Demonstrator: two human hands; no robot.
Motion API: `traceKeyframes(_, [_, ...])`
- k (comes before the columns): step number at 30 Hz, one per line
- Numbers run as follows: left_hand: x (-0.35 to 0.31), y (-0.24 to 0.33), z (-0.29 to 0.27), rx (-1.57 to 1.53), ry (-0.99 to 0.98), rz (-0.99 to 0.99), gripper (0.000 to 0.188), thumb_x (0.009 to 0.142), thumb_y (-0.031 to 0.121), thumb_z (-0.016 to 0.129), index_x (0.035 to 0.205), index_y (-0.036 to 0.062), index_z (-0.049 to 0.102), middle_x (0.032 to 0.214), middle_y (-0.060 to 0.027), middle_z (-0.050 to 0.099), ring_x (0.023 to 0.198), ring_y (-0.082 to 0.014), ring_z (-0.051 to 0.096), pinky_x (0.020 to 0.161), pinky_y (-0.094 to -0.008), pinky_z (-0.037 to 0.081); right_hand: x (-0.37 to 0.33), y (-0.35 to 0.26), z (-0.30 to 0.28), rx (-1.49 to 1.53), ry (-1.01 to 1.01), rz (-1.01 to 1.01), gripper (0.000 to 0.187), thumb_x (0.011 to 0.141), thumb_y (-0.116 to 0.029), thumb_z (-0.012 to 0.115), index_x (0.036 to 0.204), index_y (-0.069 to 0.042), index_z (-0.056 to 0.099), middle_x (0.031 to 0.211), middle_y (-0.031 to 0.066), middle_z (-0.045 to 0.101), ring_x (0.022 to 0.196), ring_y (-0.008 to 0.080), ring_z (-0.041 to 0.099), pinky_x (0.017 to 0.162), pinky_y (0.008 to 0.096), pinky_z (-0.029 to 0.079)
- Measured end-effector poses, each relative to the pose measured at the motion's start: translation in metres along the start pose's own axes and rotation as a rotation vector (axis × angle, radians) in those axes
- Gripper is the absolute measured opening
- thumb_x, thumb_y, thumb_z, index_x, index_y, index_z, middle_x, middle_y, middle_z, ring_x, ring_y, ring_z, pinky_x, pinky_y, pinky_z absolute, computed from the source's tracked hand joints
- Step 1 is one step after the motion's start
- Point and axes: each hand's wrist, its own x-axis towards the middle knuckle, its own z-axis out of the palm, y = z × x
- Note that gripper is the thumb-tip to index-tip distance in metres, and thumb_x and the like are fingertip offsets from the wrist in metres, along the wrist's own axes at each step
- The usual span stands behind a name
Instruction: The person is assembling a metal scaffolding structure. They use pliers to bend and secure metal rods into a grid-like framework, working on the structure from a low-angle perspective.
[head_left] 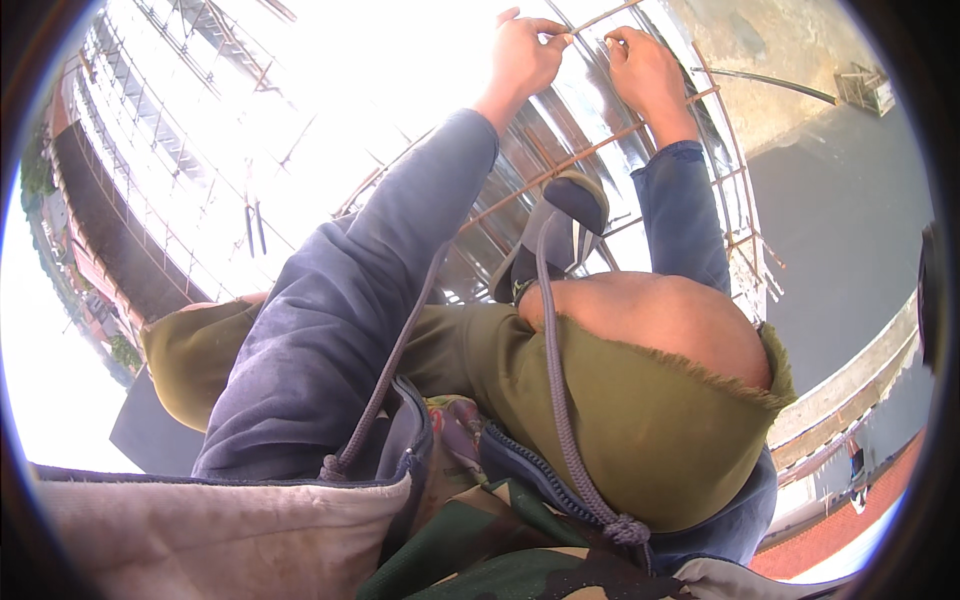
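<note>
My left hand (525, 55) and my right hand (648, 72) reach out far ahead, close together at the top of the view. Both have their fingers pinched shut at a crossing of thin rusty rebar (590, 155). The bars form a grid laid over shiny ribbed metal decking (560, 120). Whether anything smaller sits between the fingertips is too small to tell. Both arms wear dark blue sleeves. I am crouched: my bare knee (660, 315) in frayed olive shorts and my grey shoe (560, 225) rest on the grid below the hands.
The decking to the left is washed out by glare, with more rebar lines (180, 150) across it. A dark bent pipe (770, 82) lies on concrete at the top right. A low concrete edge (850, 380) runs on the right, with a dark surface beyond.
</note>
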Motion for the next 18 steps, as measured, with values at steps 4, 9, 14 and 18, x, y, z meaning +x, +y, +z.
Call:
traceKeyframes(4, [-0.006, 0.01, 0.004, -0.17, 0.009, 0.011, 0.027, 0.095, 0.05, 0.076, 0.112, 0.0327, 0.088, 0.141, -0.0197, 0.071, 0.151, -0.0307, 0.051, 0.12, -0.0799, -0.017, 0.005, -0.008, 0.001, -0.007, 0.026, -0.003, 0.028, 0.106, -0.029, 0.06, 0.123, -0.013, 0.076, 0.115, 0.0179, 0.078, 0.106, 0.0417, 0.073, 0.094, 0.0521, 0.056])
traceKeyframes(9, [-0.007, 0.003, 0.009, -0.112, 0.109, 0.022, 0.026, 0.096, 0.049, 0.076, 0.113, 0.0327, 0.088, 0.13, -0.0154, 0.077, 0.151, -0.0269, 0.052, 0.121, -0.0776, -0.018, 0.008, -0.034, -0.019, -0.019, -0.05, -0.017, 0.031, 0.105, -0.031, 0.061, 0.124, -0.012, 0.077, 0.114, 0.0194, 0.079, 0.109, 0.042, 0.074, 0.095, 0.0511, 0.057])
traceKeyframes(14, [-0.007, 0.004, 0.009, -0.097, 0.085, 0.033, 0.024, 0.099, 0.048, 0.073, 0.113, 0.0335, 0.087, 0.098, -0.0018, 0.082, 0.15, -0.0223, 0.052, 0.122, -0.0761, -0.02, 0.003, -0.02, -0.034, -0.084, -0.19, 0.113, 0.032, 0.105, -0.033, 0.061, 0.115, -0.01, 0.081, 0.111, 0.0196, 0.08, 0.107, 0.0412, 0.076, 0.093, 0.0502, 0.06])
traceKeyframes(18, [-0.01, 0.008, 0.006, -0.116, 0.07, 0.045, 0.024, 0.1, 0.044, 0.072, 0.114, 0.0318, 0.086, 0.098, 0.0022, 0.081, 0.151, -0.0222, 0.049, 0.122, -0.0771, -0.018, 0.006, -0.044, -0.037, -0.07, -0.237, 0.04, 0.033, 0.105, -0.031, 0.059, 0.118, -0.009, 0.08, 0.108, 0.0192, 0.08, 0.104, 0.0419, 0.076, 0.092, 0.0524, 0.059])
